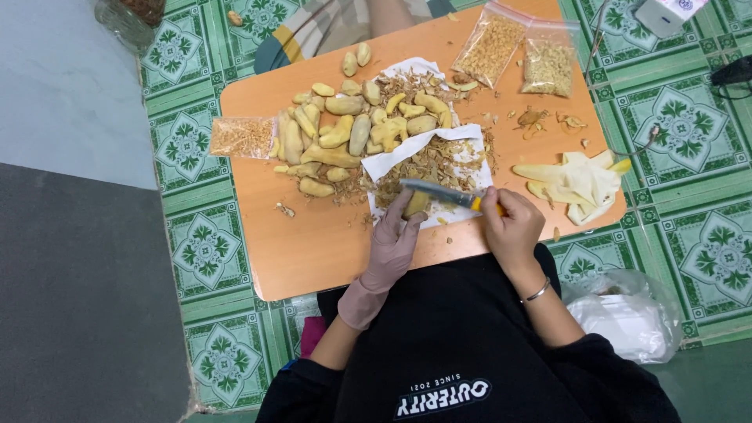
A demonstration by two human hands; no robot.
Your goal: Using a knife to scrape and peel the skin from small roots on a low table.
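My left hand [394,239], in a pale rubber glove, grips a piece of ginger root [417,205] over a sheet of white paper [392,160]. My bare right hand [513,227] holds a knife [442,193] with a yellow handle, its blade lying across the ginger piece. A pile of peeled ginger roots [352,129] lies just beyond, on the low orange table [313,243]. Brown peel scraps [427,164] cover the paper.
Two clear bags of chopped pieces [517,51] lie at the table's far right, a smaller bag [241,137] at the left edge. Spare yellowish gloves [576,184] sit to the right. A white plastic bag [627,317] lies on the green tiled floor. Another person's leg [329,27] is beyond the table.
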